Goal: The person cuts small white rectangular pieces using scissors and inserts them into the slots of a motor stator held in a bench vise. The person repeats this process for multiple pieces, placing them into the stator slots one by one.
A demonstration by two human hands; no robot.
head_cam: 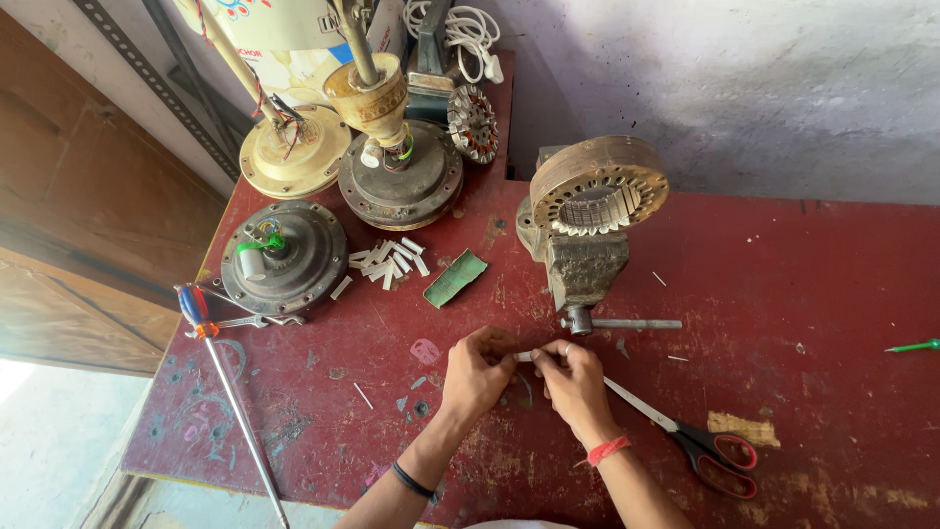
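My left hand (477, 370) and my right hand (571, 380) meet over the red table (803, 294), both pinching one small white paper strip (526, 356) between their fingertips. Just beyond the hands stands a bench vise (584, 263) that clamps a round slotted stator core (597, 188). Under my right wrist lie scissors (697, 439) with red and black handles. A pile of similar white strips (388, 263) sits further left, beside a folded green paper piece (454, 277).
A dark fan motor (284, 257) with coloured wires sits at the left, with two more fan motor housings (401, 176) behind it. A long screwdriver (227, 387) hangs over the left table edge. A green-handled tool (915, 346) lies at the right edge.
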